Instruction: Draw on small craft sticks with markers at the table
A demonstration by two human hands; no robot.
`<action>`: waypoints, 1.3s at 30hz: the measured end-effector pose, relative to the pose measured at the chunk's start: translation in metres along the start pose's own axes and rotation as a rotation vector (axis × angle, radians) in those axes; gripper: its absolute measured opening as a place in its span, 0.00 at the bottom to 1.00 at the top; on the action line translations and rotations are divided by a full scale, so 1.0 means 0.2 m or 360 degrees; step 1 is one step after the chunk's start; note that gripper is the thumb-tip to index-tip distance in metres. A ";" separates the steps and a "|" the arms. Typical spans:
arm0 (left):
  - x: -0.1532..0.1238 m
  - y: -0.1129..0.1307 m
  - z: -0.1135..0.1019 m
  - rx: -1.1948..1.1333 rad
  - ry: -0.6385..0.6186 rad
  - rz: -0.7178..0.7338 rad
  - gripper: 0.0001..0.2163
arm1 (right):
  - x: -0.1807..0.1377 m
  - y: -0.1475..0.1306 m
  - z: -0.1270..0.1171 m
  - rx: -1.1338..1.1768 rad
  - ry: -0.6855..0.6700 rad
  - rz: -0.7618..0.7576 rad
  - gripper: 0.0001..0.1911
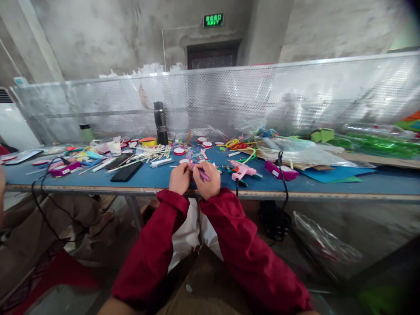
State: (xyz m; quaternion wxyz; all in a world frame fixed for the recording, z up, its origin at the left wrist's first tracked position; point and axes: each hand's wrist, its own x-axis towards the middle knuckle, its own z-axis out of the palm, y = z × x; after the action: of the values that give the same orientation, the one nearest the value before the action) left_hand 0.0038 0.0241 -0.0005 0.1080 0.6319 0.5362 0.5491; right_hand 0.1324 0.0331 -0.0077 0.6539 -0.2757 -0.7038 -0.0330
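My left hand [180, 178] and my right hand [208, 179] meet over the front edge of the blue-topped table, both in red sleeves. Closed fingers of my right hand grip a small flat purple strip [204, 175]. The fingers of my left hand are pinched together against the same work, where more purple shows between the hands. Whether this is one strip or two crossed ones is too small to tell. A pink glue gun [242, 169] lies just right of my right hand. Left of my left hand are a white marker [161, 162] and a black phone [126, 171].
A black bottle [160, 123] stands at the back near a pile of thin sticks [152, 153]. Purple tape-like boxes [281, 171] lie right, with plastic bags [295, 150] and green bottles [377, 144] beyond. Black cables hang off the front edge. Another person sits at left.
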 end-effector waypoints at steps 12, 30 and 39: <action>-0.02 0.06 -0.02 -0.0022 -0.0005 -0.0015 0.12 | 0.00 0.00 0.00 -0.0032 0.0083 0.0045 0.07; -0.01 0.03 -0.01 -0.0056 -0.0004 -0.0003 0.11 | -0.01 0.00 0.00 -0.0042 0.0100 -0.0001 0.06; 0.00 0.01 0.00 -0.0053 0.0008 -0.0013 0.10 | -0.01 0.01 0.01 -0.0031 0.0064 -0.0040 0.05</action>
State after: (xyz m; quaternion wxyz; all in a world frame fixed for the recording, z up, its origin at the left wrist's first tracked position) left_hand 0.0050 0.0225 0.0007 0.1194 0.6266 0.5297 0.5591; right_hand 0.1321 0.0358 -0.0102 0.6646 -0.2725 -0.6937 -0.0535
